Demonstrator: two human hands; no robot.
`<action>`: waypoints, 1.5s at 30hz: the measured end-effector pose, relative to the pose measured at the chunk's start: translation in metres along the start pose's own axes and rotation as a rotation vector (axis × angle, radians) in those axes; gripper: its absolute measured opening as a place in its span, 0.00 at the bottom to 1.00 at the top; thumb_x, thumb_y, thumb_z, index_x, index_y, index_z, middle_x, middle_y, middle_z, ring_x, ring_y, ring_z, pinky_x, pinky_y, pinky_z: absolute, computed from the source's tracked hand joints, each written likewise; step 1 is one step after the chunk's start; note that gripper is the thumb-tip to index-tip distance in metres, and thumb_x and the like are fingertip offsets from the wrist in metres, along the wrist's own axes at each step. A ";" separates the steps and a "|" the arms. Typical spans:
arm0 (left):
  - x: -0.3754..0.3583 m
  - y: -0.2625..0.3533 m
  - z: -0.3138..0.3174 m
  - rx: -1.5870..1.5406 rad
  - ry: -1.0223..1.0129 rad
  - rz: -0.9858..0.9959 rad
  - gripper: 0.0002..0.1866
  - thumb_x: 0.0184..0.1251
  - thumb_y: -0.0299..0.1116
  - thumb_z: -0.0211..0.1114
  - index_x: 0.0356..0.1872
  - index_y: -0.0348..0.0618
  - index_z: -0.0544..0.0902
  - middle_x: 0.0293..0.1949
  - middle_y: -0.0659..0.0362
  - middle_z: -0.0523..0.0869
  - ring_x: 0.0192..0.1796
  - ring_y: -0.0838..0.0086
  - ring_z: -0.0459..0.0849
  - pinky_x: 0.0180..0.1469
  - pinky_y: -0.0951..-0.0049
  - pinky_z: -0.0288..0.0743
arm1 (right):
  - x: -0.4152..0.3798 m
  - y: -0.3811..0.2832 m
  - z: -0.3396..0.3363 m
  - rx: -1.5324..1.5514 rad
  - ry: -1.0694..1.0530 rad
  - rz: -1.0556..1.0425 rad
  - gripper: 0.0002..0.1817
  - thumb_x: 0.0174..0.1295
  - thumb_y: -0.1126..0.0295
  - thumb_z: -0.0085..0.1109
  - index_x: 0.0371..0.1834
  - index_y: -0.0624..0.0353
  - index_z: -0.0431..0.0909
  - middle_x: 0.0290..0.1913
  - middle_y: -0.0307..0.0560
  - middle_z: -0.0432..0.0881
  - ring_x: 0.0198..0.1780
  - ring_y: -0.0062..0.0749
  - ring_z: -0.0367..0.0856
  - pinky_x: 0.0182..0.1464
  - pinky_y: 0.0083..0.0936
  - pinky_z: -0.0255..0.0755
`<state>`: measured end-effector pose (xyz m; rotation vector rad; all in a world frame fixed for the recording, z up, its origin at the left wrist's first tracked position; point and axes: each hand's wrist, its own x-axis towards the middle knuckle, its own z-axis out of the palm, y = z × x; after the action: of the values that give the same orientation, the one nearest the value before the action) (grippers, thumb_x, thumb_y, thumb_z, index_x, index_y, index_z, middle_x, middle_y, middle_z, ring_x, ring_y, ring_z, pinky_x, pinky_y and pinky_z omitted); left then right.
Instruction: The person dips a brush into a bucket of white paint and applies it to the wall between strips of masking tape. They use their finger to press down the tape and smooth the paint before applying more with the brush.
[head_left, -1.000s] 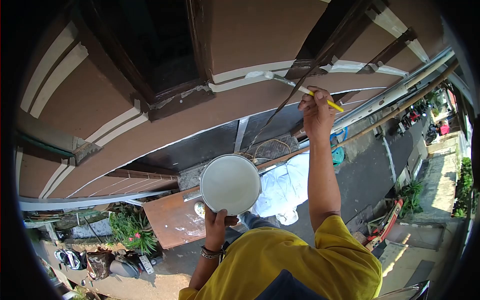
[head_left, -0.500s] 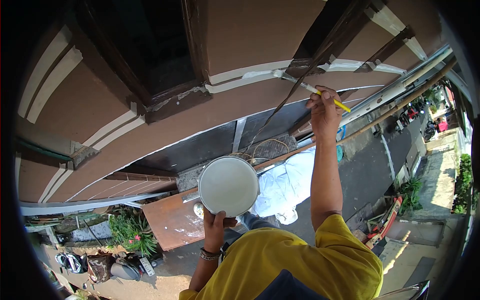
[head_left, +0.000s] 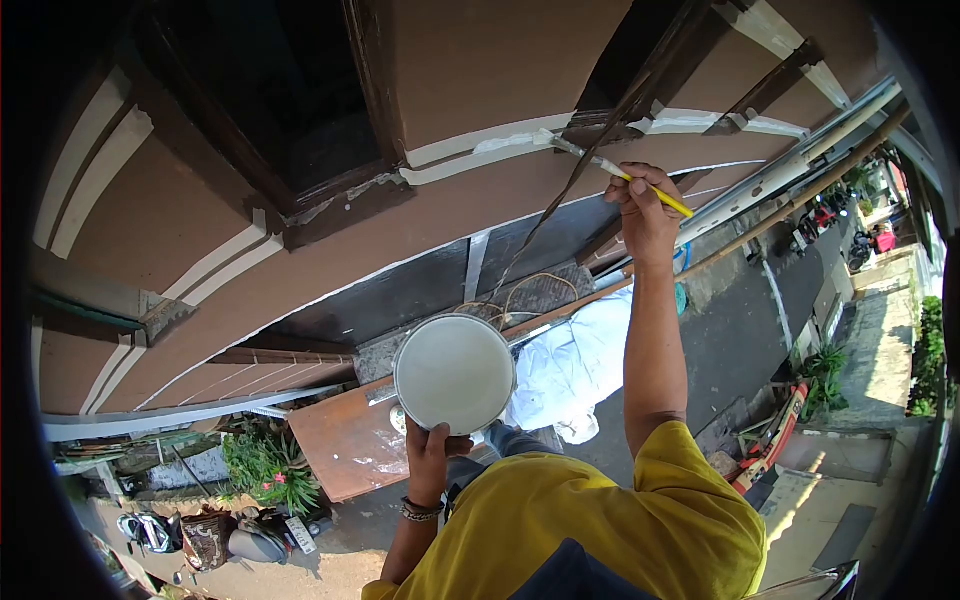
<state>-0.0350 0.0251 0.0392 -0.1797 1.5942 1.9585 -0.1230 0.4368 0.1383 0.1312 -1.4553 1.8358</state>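
Observation:
A paintbrush point(head_left: 597, 163) with a yellow handle is pinched in my right hand point(head_left: 645, 210). Its bristles touch a white band point(head_left: 480, 158) on the brown wall point(head_left: 490, 60), left of a dark hanging cable. Below, my left hand point(head_left: 432, 465) grips the lower rim of a round bucket point(head_left: 455, 372) holding pale paint. The bucket is below the wall's lower edge.
A dark window point(head_left: 290, 90) is at the upper left. Beneath the bucket lie a brown board point(head_left: 345, 450) and a white sheet point(head_left: 570, 355). A bamboo pole point(head_left: 800, 200) runs along the right; a parked motorbike point(head_left: 265, 540) stands at the lower left.
The brush and my right hand have shifted slightly left and up, and the brush is more tilted. My left hand still holds the bucket, nearly unmoved.

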 end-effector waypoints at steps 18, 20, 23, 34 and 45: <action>0.006 -0.018 -0.009 0.039 -0.054 -0.043 0.25 0.72 0.28 0.51 0.69 0.39 0.64 0.43 0.49 0.87 0.33 0.68 0.90 0.35 0.69 0.90 | -0.031 -0.002 -0.008 0.122 0.124 -0.067 0.14 0.71 0.69 0.59 0.52 0.70 0.81 0.41 0.55 0.87 0.39 0.37 0.87 0.45 0.28 0.83; 0.007 -0.018 -0.012 0.050 -0.065 -0.083 0.25 0.72 0.28 0.51 0.69 0.39 0.64 0.44 0.49 0.87 0.34 0.67 0.90 0.35 0.69 0.90 | -0.043 0.004 -0.004 0.156 0.151 -0.100 0.15 0.72 0.67 0.59 0.52 0.69 0.80 0.41 0.55 0.86 0.39 0.38 0.88 0.44 0.29 0.83; 0.013 -0.019 -0.028 0.113 -0.139 -0.113 0.26 0.71 0.25 0.51 0.70 0.38 0.61 0.48 0.47 0.86 0.34 0.65 0.91 0.36 0.69 0.91 | -0.054 0.017 0.009 0.208 0.229 -0.154 0.15 0.72 0.67 0.59 0.52 0.69 0.80 0.41 0.55 0.87 0.38 0.38 0.87 0.45 0.29 0.83; 0.006 0.014 -0.057 0.350 -0.213 -0.231 0.25 0.73 0.28 0.49 0.70 0.36 0.63 0.50 0.44 0.85 0.40 0.59 0.90 0.41 0.62 0.90 | -0.074 0.065 0.055 0.414 0.448 -0.141 0.14 0.70 0.69 0.61 0.51 0.71 0.83 0.42 0.57 0.87 0.37 0.36 0.88 0.44 0.30 0.84; 0.001 0.026 -0.075 0.388 -0.214 -0.263 0.25 0.74 0.29 0.50 0.70 0.36 0.63 0.51 0.44 0.85 0.41 0.59 0.91 0.44 0.62 0.90 | -0.056 0.078 0.060 0.357 0.450 -0.154 0.11 0.71 0.72 0.61 0.51 0.67 0.85 0.41 0.52 0.89 0.39 0.32 0.89 0.44 0.27 0.84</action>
<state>-0.0693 -0.0468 0.0404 -0.0195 1.6761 1.3924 -0.1547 0.3532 0.0690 0.0025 -0.7839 1.8338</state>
